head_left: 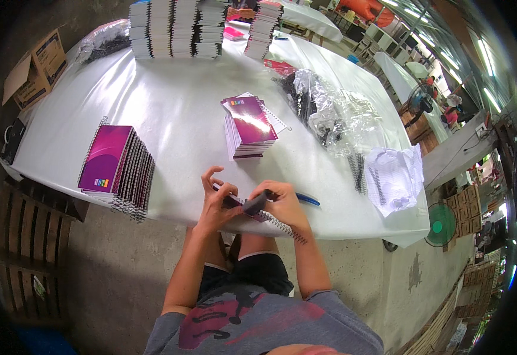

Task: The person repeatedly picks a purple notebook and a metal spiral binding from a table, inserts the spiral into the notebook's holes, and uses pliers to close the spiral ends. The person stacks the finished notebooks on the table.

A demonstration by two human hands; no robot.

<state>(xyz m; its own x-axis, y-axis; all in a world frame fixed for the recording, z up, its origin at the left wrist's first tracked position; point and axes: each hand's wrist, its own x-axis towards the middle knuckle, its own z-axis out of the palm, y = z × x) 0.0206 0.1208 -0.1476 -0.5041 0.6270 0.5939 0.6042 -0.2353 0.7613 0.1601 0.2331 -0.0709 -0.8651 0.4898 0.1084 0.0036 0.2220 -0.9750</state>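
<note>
At the table's near edge, my left hand (pixel 218 201) is closed on a thin purple notebook (pixel 233 201), seen nearly edge-on. My right hand (pixel 283 206) is closed at the notebook's other end, by a wire spiral coil (pixel 285 228). The coil's loose end sticks out below that hand toward my wrist. A dark grey piece (pixel 255 203) shows at my right fingertips; its kind is unclear. Just right of this hand lies a blue pen (pixel 307 199). Beyond my hands stands a stack of purple-covered notebooks (pixel 249 121), with loose punched sheets jutting from its top.
Spiral-bound purple notebooks (pixel 107 157) are stacked at the left table edge. Tall notebook stacks (pixel 172 29) stand at the back. Clear plastic bags (pixel 341 115) with dark coils, loose coils (pixel 357 171) and crumpled white paper (pixel 393 177) lie right. A cardboard box (pixel 39 68) sits far left.
</note>
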